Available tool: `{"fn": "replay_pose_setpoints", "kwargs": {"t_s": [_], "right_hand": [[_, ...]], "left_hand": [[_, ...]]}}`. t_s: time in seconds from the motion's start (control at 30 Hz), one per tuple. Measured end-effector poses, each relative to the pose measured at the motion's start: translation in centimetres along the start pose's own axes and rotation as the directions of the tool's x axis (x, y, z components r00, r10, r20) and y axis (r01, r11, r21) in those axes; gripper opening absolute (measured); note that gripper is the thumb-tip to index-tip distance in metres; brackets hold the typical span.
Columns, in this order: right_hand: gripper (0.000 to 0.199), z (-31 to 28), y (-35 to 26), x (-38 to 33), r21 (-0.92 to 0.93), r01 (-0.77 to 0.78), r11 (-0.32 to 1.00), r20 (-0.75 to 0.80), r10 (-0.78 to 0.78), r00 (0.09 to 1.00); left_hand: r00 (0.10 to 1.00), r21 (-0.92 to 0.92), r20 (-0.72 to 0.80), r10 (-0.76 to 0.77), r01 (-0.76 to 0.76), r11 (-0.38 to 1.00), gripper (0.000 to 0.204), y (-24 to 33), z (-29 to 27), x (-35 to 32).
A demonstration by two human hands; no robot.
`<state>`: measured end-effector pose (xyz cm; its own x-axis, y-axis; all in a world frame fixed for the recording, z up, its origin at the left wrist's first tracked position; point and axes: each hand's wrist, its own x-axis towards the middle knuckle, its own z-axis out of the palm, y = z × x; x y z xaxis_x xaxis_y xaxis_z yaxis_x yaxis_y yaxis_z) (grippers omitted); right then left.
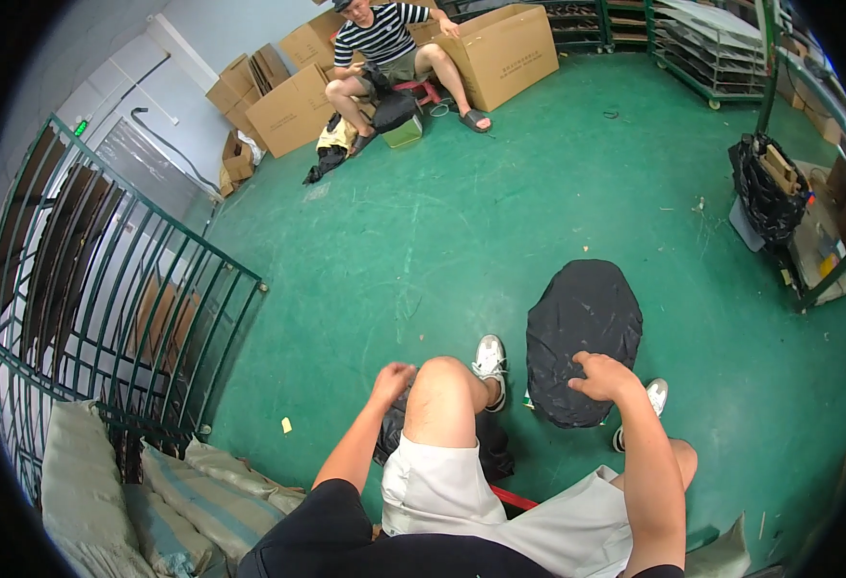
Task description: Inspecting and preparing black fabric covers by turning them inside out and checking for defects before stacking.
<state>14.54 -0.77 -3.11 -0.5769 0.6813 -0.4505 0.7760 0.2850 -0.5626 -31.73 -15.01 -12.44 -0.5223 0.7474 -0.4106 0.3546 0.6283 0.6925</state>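
In the head view, the right hand (604, 377), fingers loosely parted, is over the near end of the black bag (582, 313) between the shoes (489, 361). The left hand (391, 382) is beside the knee (442, 400), fingers curled; whether they hold anything, I cannot tell.

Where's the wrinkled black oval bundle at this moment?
In the head view, the black oval bundle is right of centre, its near part between the person's white shoes, with the right hand over its near end.
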Motion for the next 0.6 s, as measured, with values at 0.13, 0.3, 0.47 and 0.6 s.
{"fn": "replay_pose_setpoints", "kwargs": {"t_s": [0.13,0.3,0.47,0.6], "right_hand": [[0.058,0.5,0.3,0.6,-0.013,0.012,1.000,0.001,-0.012,1.000],[0.059,0.7,0.4,1.2,-0.055,0.013,0.998,-0.005,-0.014,1.000],[0.057,0.8,0.5,1.8,-0.046,0.016,0.999,0.018,-0.015,1.000],[0.056,1.2,1.1,1.8,-0.052,0.059,0.997,-0.034,-0.061,0.998]], "left_hand": [[0.999,0.189,0.042,0.033,-0.040,0.981,0.064,-10.3,2.7,-0.3],[0.992,0.204,0.102,-0.074,0.052,0.978,0.052,-15.2,5.2,-3.3],[0.986,0.185,0.126,-0.111,0.087,0.979,0.040,-15.7,6.0,-3.2],[0.985,0.073,0.128,-0.115,0.106,0.992,0.031,-15.0,6.1,-0.8]]}}
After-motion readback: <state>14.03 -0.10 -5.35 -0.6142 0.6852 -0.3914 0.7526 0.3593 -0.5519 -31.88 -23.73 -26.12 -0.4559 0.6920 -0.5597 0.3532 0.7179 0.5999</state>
